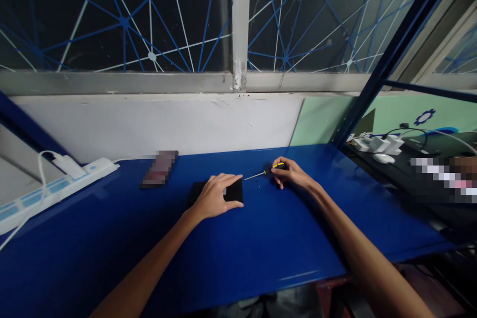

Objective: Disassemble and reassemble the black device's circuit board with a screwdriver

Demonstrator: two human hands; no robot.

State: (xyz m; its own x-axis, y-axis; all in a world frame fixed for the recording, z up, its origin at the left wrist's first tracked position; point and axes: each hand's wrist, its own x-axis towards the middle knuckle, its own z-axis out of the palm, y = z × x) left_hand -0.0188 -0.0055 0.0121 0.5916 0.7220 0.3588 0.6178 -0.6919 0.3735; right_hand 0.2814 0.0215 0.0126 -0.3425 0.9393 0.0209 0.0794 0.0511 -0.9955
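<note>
A flat black rectangular device (234, 193) lies on the blue table (268, 238); its exact kind cannot be made out. My left hand (214, 196) holds it down from above, fingers along the far side and thumb at the near side. Pinched in my right hand (288, 173) is a screwdriver (278, 166) with a black and yellow handle. Its thin metal shaft points left, and the tip is at or just beside the device's right end. Two tiny dark bits (258, 183), perhaps screws, lie on the table below the shaft.
A white power strip (85, 171) with a plugged-in charger and cable runs along the left edge. A blurred-out phone-like object (159, 169) lies at the back left. Blue frame posts (357, 94) flank the table. White adapters (387, 144) sit on a dark surface at right.
</note>
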